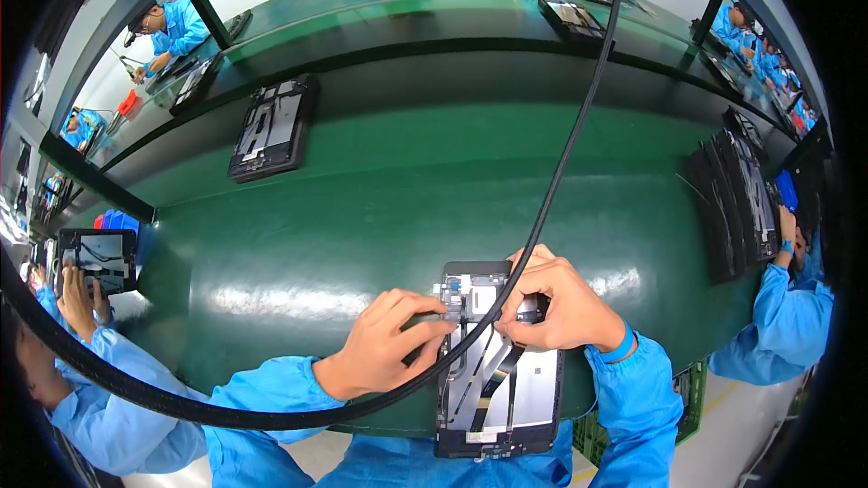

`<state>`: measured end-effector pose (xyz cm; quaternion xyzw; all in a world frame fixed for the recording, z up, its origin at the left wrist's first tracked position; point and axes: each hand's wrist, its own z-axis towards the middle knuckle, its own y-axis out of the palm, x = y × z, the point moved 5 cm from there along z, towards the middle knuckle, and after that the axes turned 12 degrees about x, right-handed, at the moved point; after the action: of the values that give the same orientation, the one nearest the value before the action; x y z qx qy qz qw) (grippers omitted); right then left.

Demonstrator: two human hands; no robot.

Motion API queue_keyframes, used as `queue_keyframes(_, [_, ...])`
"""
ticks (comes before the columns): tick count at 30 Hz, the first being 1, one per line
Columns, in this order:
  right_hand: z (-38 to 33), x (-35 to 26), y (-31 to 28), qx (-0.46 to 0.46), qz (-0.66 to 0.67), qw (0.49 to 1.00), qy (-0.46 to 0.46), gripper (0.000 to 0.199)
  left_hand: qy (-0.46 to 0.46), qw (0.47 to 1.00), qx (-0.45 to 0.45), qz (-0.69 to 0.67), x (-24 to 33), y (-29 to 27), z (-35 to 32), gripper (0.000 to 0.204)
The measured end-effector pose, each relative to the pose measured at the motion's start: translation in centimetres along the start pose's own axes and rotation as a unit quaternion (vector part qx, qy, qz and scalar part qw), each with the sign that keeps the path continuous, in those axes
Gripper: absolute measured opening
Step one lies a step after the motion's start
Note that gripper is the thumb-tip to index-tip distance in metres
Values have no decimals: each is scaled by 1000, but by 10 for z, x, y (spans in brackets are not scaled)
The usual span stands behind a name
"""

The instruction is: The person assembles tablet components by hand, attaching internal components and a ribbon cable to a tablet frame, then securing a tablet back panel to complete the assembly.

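An opened tablet (542,380) lies at the near edge of the table, its inside facing up with a grey metal plate, black flex cables and small parts along its far end. My left hand (384,343) has its fingers bent, index finger and thumb tips against the tablet's left edge by the far end. Over the far right part of the tablet, my right hand (561,298) is closed, thumb and finger pinched low over the small parts. What sits between those fingertips is hidden. A thick black cable (506,294) crosses in front of the tablet and my right fingers.
Another opened tablet (268,126) lies at the far left of the green table (380,208). Several dark tablets (737,199) stand stacked upright at the right. Co-workers sit on both sides and across a raised shelf (407,32); one at left holds an opened tablet (99,258).
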<state>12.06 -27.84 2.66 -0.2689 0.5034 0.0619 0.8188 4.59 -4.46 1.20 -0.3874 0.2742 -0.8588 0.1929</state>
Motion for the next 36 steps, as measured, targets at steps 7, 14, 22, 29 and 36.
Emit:
queue_keyframes(7, [0, 2, -5, -16, 14, 1000, -1, 10, 66, 997, 20, 45, 9, 3, 0, 32])
queue_keyframes(14, [-5, 6, -8, -47, 3, 999, 4, 11, 66, 996, 20, 47, 14, 7, -1, 32])
queue_keyframes(22, [-9, 8, -11, -53, -17, 998, -17, 11, 29, 996, -15, 82, 31, 16, 5, 52])
queue_keyframes(29, [-14, 6, -22, -42, -14, 999, -14, 10, 24, 997, -20, 68, 35, 24, 8, 41])
queue_keyframes(36, [-14, -14, -44, -26, -61, 998, 0, 10, 94, 987, -18, 128, 26, 19, 9, 36])
